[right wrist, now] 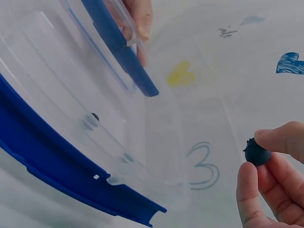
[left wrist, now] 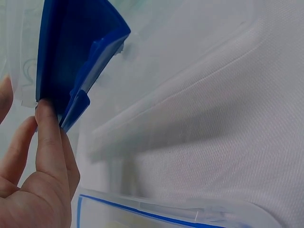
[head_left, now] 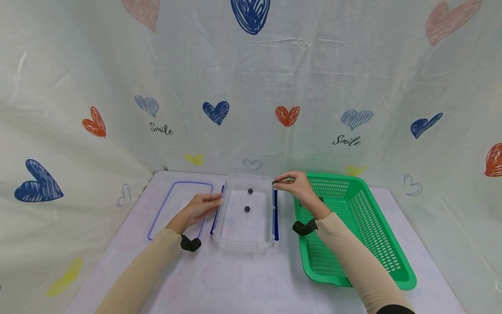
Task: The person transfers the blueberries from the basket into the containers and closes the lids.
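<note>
My right hand (head_left: 296,185) pinches a small dark blueberry (right wrist: 257,153) between thumb and fingertips, above the far right corner of a clear plastic container (head_left: 243,242). Its spiky crown shows in the right wrist view. Two more dark berries lie apart on the container's floor, a farther berry (head_left: 250,191) and a nearer berry (head_left: 247,209). My left hand (head_left: 200,209) rests against the container's left side; its fairly straight fingers touch the blue side latch (left wrist: 71,57). Another blue latch (head_left: 276,218) hangs down on the right side.
A green perforated basket (head_left: 392,244) stands to the right, under my right forearm, with a dark berry (head_left: 321,199) partly visible inside. The clear lid with a blue seal (head_left: 157,220) lies at left, partly behind my left hand. A heart-printed curtain (head_left: 251,78) closes off the back.
</note>
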Available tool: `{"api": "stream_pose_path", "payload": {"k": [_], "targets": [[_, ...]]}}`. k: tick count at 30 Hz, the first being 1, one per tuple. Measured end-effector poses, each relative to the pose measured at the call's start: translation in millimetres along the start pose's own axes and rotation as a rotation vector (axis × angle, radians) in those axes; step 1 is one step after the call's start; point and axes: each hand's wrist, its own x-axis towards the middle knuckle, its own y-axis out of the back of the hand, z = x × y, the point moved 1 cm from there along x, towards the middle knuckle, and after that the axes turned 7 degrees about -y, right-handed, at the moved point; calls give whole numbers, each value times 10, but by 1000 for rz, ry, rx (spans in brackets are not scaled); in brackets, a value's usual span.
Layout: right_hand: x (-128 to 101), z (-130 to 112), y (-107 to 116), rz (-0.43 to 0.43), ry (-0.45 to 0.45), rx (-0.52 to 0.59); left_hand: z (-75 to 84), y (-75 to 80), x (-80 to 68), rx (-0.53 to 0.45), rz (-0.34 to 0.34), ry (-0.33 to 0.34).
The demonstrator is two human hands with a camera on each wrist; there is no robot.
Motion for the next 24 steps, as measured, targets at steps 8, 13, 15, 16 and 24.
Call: {"api": "stream_pose_path", "payload": {"k": [8, 13, 15, 16, 24], "targets": [[64, 34, -123, -12, -16, -45, -4, 7, 11, 12, -3, 2], [90, 85, -182, -8, -22, -59, -12, 3, 13, 11, 2, 13], [101, 107, -210, -8, -21, -77, -15, 1, 10, 10, 6, 13], [106, 118, -225, -9, -19, -87, -16, 0, 9, 8, 8, 12], [139, 165, -318, -32, 6, -110, -16, -2, 1, 12, 9, 17]]}}
